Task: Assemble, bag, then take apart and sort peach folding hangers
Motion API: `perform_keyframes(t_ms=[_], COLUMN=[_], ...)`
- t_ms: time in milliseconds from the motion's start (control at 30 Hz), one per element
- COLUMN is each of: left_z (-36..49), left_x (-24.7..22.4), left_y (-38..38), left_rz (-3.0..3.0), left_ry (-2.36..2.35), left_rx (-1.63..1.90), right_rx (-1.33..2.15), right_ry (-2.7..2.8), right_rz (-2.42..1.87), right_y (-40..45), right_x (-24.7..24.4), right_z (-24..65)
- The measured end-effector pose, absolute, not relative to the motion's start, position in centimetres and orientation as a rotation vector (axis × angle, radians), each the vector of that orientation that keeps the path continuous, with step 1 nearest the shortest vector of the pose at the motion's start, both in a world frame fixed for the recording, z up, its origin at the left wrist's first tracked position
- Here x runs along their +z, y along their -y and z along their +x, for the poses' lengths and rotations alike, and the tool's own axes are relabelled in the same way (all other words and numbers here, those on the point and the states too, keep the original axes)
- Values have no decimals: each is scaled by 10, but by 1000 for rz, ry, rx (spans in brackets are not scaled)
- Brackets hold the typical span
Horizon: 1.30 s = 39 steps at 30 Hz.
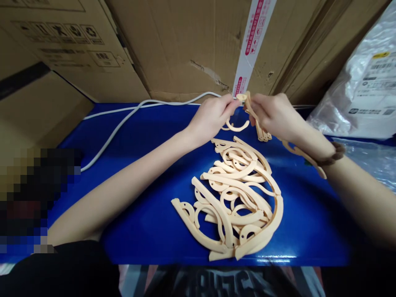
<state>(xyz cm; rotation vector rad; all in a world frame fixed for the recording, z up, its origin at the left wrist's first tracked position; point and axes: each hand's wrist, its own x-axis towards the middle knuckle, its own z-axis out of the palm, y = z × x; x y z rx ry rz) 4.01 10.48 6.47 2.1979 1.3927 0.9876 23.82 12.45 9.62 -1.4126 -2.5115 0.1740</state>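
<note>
Near the back edge of the blue table, my left hand (213, 115) pinches the end of a small beige piece (241, 97). Just right of it, my right hand (274, 113) is closed round a beige hanger part (251, 108), and the two pieces meet between my fingertips. A heap of curved beige hanger parts (229, 181) lies on the table in front of my hands. Behind them a loose curved hook (239, 127) rests on the surface, with a few straight pieces (262, 134) below my right hand. Another beige part (305, 156) lies partly under my right wrist.
Cardboard boxes (185, 49) stand along the back and left of the blue table (139, 222). A white cable (123, 123) runs across the left and back. Clear plastic-wrapped packages (355, 90) sit at the right.
</note>
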Motion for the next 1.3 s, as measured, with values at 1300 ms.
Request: perform_keyframes(t_ms=[1300], left_z=[65], left_x=[65], left_y=[-91], left_rz=[1599], left_ry=[-1320], left_rx=[1036], right_rx=[48], right_ry=[2375], right_rz=[-1486], right_y=[-128], right_x=[71], right_z=[223])
